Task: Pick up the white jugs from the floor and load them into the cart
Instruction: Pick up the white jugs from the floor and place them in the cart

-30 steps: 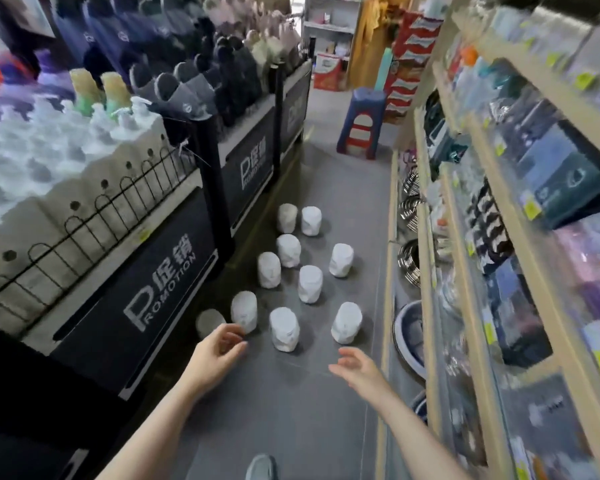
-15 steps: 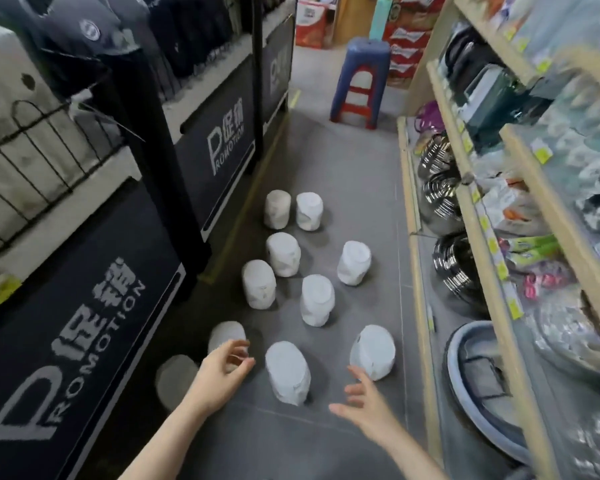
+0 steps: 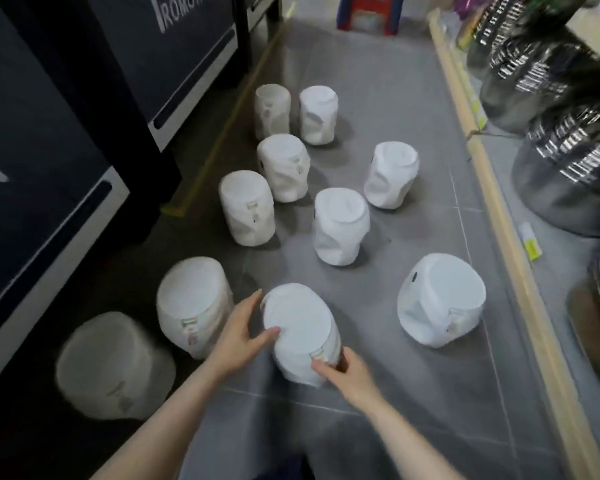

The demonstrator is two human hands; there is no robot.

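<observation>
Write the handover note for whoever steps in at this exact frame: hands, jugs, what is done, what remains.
Left hand: on the left side of the nearest white plastic jug, thumb on top.
Right hand: fingers on that jug's lower right side.
The grip looks half closed; the jug is not clearly lifted.
Ten white jugs stand on the grey tiled floor, this one included.
No cart in view; none visibly loaded.
Left: lift this jug, load it, then the other nine.

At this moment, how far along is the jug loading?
Nothing looks loaded; no cart is in view. In hand: left hand and right hand close on the nearest white jug, apparently not lifted yet. Left: all ten jugs on the grey floor.
</observation>
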